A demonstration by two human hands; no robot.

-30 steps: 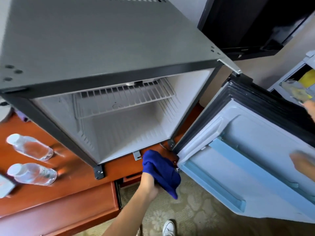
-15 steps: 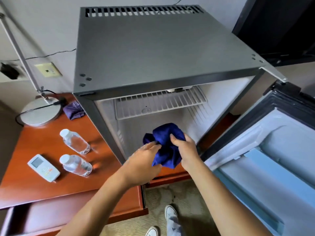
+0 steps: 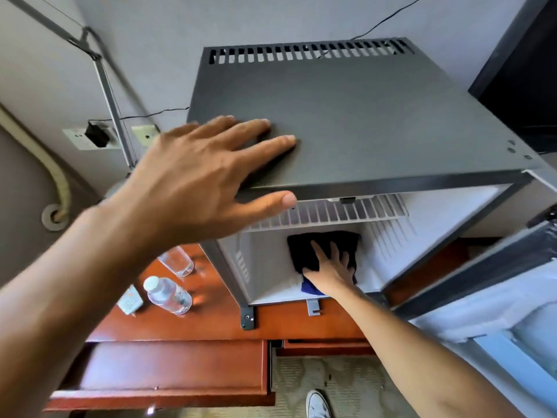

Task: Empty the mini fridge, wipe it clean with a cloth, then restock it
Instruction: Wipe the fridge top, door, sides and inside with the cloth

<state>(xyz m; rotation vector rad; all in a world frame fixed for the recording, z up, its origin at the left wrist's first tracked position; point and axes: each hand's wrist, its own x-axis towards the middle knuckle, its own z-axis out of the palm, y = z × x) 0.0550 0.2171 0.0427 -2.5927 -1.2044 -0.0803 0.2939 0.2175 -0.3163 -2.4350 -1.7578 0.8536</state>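
The grey mini fridge (image 3: 376, 122) stands on a wooden desk with its door (image 3: 494, 300) swung open to the right. Inside I see only a white wire shelf (image 3: 331, 211). My left hand (image 3: 199, 179) lies flat on the fridge's top front corner, fingers spread straight, thumb over the front edge. My right hand (image 3: 330, 268) reaches inside and presses the dark blue cloth (image 3: 304, 251) flat against the back wall with straight fingers. Two clear water bottles (image 3: 167, 295) lie on the desk left of the fridge.
A white remote (image 3: 130, 302) lies beside the bottles on the wooden desk (image 3: 211, 318). A desk drawer (image 3: 168, 372) stands pulled out below. A lamp arm (image 3: 111, 104) and wall sockets (image 3: 87, 138) are at the back left. My white shoe (image 3: 318, 404) is on the carpet.
Both hands held the cloth in front of the fridge; now my right hand has carried it inside against the back wall, and my left hand has let go and moved up onto the fridge top.
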